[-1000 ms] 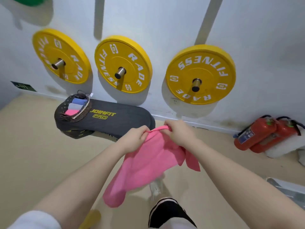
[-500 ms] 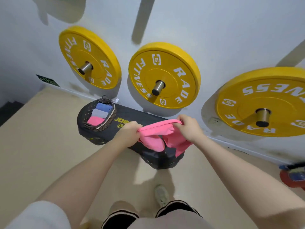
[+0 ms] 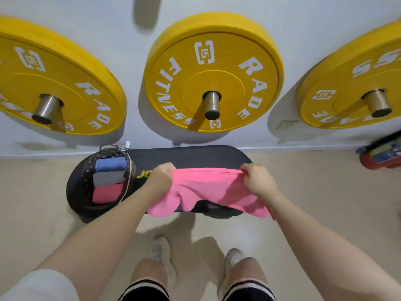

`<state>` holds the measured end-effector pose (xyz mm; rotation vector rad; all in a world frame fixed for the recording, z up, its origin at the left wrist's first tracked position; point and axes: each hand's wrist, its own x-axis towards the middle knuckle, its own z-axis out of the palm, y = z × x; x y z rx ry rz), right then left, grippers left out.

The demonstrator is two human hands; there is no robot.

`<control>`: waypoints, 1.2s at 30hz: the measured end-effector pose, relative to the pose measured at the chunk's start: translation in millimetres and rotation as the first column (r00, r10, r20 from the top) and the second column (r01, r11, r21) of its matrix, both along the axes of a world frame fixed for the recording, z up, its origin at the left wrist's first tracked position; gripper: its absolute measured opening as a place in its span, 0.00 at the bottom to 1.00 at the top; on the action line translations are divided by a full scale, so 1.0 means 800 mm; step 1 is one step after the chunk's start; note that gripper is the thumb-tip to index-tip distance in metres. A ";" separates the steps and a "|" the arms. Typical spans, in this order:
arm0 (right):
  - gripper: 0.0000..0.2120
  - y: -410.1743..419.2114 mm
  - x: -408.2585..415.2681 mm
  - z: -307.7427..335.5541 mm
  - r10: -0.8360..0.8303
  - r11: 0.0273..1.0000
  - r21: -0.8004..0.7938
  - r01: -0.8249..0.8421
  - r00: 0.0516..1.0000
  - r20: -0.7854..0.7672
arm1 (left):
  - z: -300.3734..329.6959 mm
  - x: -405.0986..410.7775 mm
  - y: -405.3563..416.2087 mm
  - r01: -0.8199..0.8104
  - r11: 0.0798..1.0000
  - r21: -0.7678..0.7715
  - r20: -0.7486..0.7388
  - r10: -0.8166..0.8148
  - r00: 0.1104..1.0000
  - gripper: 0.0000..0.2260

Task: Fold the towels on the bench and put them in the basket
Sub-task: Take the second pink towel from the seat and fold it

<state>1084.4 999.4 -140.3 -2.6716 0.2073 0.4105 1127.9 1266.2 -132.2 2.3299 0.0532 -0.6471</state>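
Note:
A pink towel (image 3: 208, 187) hangs stretched between my two hands above the black bench (image 3: 188, 156). My left hand (image 3: 161, 179) grips its left top corner and my right hand (image 3: 257, 179) grips the right top corner. The towel's lower edge droops unevenly over the bench's near side. On the bench's left end stands a dark basket (image 3: 81, 183) holding three folded towels: a blue one (image 3: 110, 164), a grey one (image 3: 108, 178) and a pink one (image 3: 106, 193).
Three yellow weight plates (image 3: 213, 70) hang on steel pegs on the white wall just behind the bench. Red fire extinguishers (image 3: 382, 154) lie on the floor at the right. My feet (image 3: 161, 250) stand on beige floor before the bench.
I have stepped up to the bench and now face it squarely. My hands have moved apart, spreading the bunched pink towel wide over the bench.

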 end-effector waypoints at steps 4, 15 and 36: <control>0.13 0.022 0.020 -0.094 -0.107 0.992 -0.063 0.112 0.991 0.080 | -0.077 0.036 0.019 0.079 0.994 -0.070 0.077 -0.074 0.994 0.07; 0.13 0.059 0.175 -0.251 0.056 0.977 -0.202 0.062 0.845 0.531 | -0.273 0.171 0.093 -0.172 0.970 0.174 0.638 0.022 0.770 0.11; 0.23 0.067 0.044 -0.430 0.388 0.734 -0.126 -0.667 0.565 -0.729 | -0.456 0.000 0.127 0.565 0.682 0.465 -0.369 -0.431 0.824 0.26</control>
